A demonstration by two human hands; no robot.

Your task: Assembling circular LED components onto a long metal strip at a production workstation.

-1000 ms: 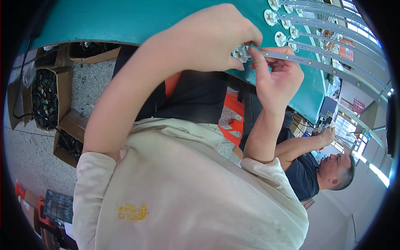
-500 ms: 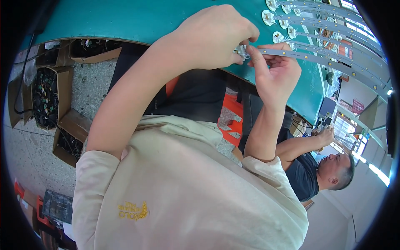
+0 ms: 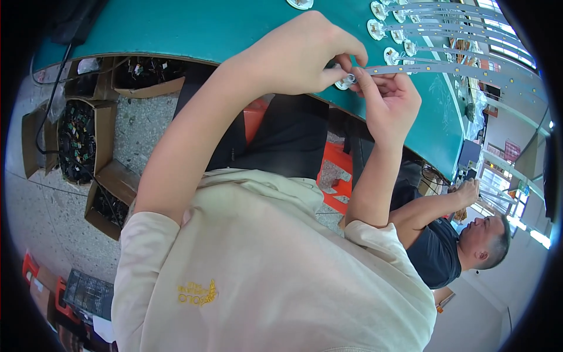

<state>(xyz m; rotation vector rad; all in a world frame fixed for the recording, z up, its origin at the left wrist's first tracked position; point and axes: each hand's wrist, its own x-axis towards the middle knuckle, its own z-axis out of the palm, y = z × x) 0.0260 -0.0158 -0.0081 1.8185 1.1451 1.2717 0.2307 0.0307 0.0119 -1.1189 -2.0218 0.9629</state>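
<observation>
My left hand (image 3: 302, 56) arches over the teal table edge, thumb and fingers pinching a small white round end cap (image 3: 342, 84) with clear wires. Facing it from the right, my right hand (image 3: 394, 108) is closed on the end of a long thin LED strip (image 3: 434, 68) dotted with small yellow chips. The fingertips of both hands meet at the joint between cap and strip. Just what the fingers do there is partly hidden. Beyond them, several finished-looking strips (image 3: 451, 27) with white round caps (image 3: 376, 29) lie side by side.
The teal table (image 3: 193, 29) runs across the top, with another white cap (image 3: 300, 3) on it. Cardboard boxes (image 3: 104, 138) of dark electronic parts stand on the floor at left. A co-worker (image 3: 434, 246) sits at right. An orange stool (image 3: 336, 170) shows below the table.
The whole view has shifted slightly, so most things sit a little further right. The white cap between my fingers shows more of its face. Both hands keep their grip.
</observation>
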